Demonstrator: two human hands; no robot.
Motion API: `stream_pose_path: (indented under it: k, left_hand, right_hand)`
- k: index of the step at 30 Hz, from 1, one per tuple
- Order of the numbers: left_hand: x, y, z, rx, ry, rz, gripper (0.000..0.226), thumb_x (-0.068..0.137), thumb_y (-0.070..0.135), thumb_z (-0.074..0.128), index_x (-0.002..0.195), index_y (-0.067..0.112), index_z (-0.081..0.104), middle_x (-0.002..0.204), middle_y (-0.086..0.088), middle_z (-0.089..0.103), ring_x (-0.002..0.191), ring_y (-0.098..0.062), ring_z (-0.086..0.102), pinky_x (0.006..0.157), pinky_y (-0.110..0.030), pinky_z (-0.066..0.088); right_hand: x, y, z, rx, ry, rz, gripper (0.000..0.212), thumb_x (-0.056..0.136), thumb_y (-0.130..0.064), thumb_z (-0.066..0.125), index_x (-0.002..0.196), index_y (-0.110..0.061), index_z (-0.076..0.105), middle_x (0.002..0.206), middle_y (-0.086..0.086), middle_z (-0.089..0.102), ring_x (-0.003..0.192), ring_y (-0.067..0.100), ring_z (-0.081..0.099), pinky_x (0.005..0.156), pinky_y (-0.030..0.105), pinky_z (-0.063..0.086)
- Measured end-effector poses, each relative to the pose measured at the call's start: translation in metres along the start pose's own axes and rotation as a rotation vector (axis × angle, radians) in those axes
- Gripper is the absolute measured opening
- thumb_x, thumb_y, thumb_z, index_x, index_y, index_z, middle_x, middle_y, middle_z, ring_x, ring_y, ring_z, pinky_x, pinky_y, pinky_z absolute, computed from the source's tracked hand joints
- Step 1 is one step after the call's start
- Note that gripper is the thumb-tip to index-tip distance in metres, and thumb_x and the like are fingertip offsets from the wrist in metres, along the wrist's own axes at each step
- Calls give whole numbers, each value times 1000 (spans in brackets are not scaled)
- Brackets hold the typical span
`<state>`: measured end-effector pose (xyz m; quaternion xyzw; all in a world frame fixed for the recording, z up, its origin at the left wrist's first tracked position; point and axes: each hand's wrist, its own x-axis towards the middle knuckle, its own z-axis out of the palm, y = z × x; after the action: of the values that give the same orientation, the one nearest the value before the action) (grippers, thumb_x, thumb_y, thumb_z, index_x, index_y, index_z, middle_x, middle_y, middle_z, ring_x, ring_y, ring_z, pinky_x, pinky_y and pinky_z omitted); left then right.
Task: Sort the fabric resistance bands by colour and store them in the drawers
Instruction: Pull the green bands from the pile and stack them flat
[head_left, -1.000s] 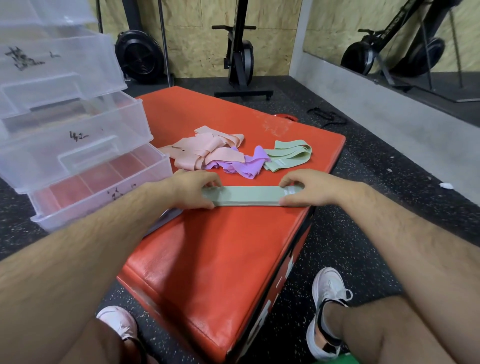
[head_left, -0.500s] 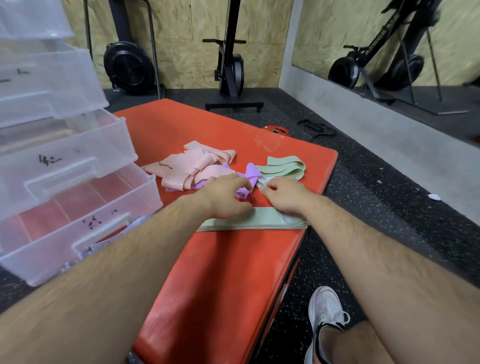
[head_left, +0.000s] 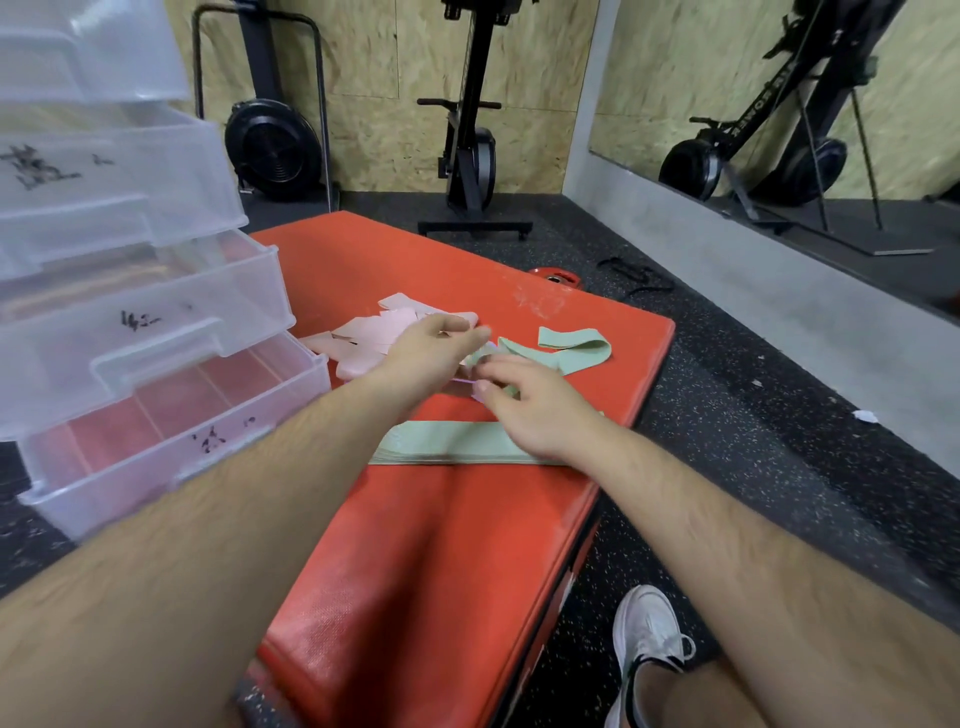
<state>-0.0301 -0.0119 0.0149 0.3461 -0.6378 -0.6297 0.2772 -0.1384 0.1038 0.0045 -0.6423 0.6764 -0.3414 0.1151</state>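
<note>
A flattened stack of green bands (head_left: 457, 441) lies across the red padded box (head_left: 415, 561) near its front edge. Behind it sits a loose pile: pink bands (head_left: 374, 332) on the left, a green band (head_left: 566, 349) on the right, a sliver of purple band (head_left: 462, 383) between my hands. My left hand (head_left: 431, 348) pinches one end of the loose green band. My right hand (head_left: 524, 402) holds the same band lower down. Clear plastic drawers (head_left: 156, 353) stand open at the left.
The drawer unit's lowest drawer (head_left: 171, 467) juts out toward my left forearm. Rowing machines (head_left: 467, 156) stand against the plywood wall. A mirror and grey ledge (head_left: 779, 291) run along the right. My shoe (head_left: 644, 639) is on the speckled floor.
Both hands left the flattened green stack and reached back into the loose pile. They have taken hold of a loose green band, now partly pulled out and unfolded.
</note>
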Motion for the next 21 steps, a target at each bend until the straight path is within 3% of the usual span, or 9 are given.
stream_pose_path:
  k: [2, 4, 6, 9, 12, 14, 17, 21]
  left_hand:
    - [-3, 1, -8, 97, 82, 37, 29, 91, 1, 61, 120, 2, 60, 87, -7, 63, 64, -16, 64, 60, -32, 62]
    - [-5, -1, -19, 277, 144, 83, 28, 87, -4, 56, 111, 8, 65, 84, -6, 61, 66, -16, 62, 62, -34, 62]
    - [-9, -1, -29, 397, 166, 146, 29, 84, -3, 55, 100, 17, 69, 81, 0, 63, 62, -15, 61, 63, -31, 60]
    - [-16, -1, -41, 488, 185, 264, 26, 83, 0, 60, 88, 23, 68, 76, 7, 64, 53, -5, 55, 54, -23, 48]
    - [-22, 2, -55, 466, 238, 315, 18, 85, 3, 64, 86, 21, 68, 79, 7, 63, 50, -1, 57, 49, -19, 45]
    - [-22, 3, -67, 444, 290, 329, 15, 87, 5, 64, 89, 19, 68, 84, 5, 64, 56, 0, 60, 51, -17, 47]
    - [-20, 5, -86, 424, 343, 328, 16, 87, 13, 67, 85, 29, 68, 88, 5, 66, 74, -11, 62, 63, -27, 54]
    - [-22, 10, -103, 291, 348, 284, 16, 87, 12, 70, 83, 27, 68, 82, 4, 64, 74, -14, 62, 66, -34, 57]
  right_hand:
    - [5, -7, 2, 31, 23, 45, 22, 99, -9, 53, 107, -4, 73, 107, 3, 70, 104, 13, 57, 92, 18, 36]
    - [17, -3, 2, 28, 141, 84, 24, 97, -8, 52, 111, -9, 71, 110, 2, 68, 103, 15, 57, 87, 20, 37]
    - [30, 5, 5, 3, 165, 60, 31, 95, -10, 54, 123, -14, 63, 122, 3, 62, 113, 16, 55, 97, 24, 39]
    - [46, 10, 15, -35, -43, 41, 47, 93, -21, 60, 138, -27, 51, 135, -1, 59, 127, 16, 52, 111, 39, 36]
    - [53, 15, 15, -204, -149, 95, 23, 93, -32, 61, 116, -29, 58, 109, -7, 65, 103, 16, 58, 103, 43, 40]
    - [53, 25, 8, -284, -173, 107, 13, 93, -35, 62, 99, -28, 54, 96, -9, 59, 95, 19, 54, 94, 41, 41]
    - [46, 42, -6, -370, -203, 175, 15, 91, -42, 62, 93, -36, 49, 90, -10, 58, 100, 27, 55, 85, 37, 40]
    - [32, 66, -27, -462, -195, 257, 11, 96, -37, 58, 95, -27, 53, 94, -4, 62, 99, 23, 58, 82, 35, 38]
